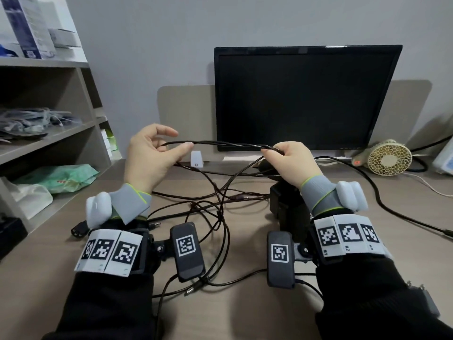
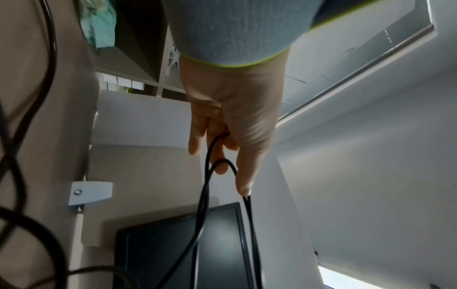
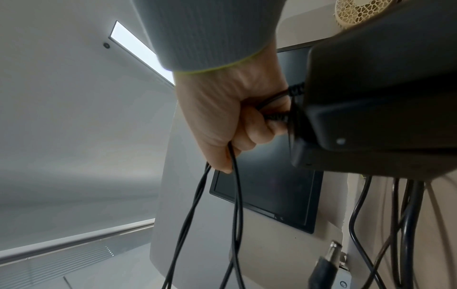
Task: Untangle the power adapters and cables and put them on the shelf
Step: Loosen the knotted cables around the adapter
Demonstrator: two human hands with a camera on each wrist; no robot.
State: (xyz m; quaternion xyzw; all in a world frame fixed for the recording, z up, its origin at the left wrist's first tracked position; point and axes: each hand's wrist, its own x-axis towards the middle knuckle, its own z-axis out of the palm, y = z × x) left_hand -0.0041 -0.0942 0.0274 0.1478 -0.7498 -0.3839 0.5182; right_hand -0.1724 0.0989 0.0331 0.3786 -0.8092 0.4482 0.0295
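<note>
A thin black cable (image 1: 228, 144), doubled w/ a second strand, is held taut and level in the air between two hands, above the counter (image 1: 245, 315) and in front of a dark monitor (image 1: 304, 99). At the left end it is pinched betw. thumb and fingertips of the left hand (image 1: 149, 155), the other fingers loosely spread. At the right end the right hand (image 1: 291, 163) is curled into a fist, its grip clamped on the cable strands. Just below that fist a black power adapter (image 1: 286, 204) is seen, partly hidden by the wrist. More black cables (image 1: 215, 204) lie tangled on the counter below. A grey shelf (image 1: 49, 138) stands at left, holding bags and boxes. A small cream fan (image 1: 387, 158) sits at right, near the monitor.
</note>
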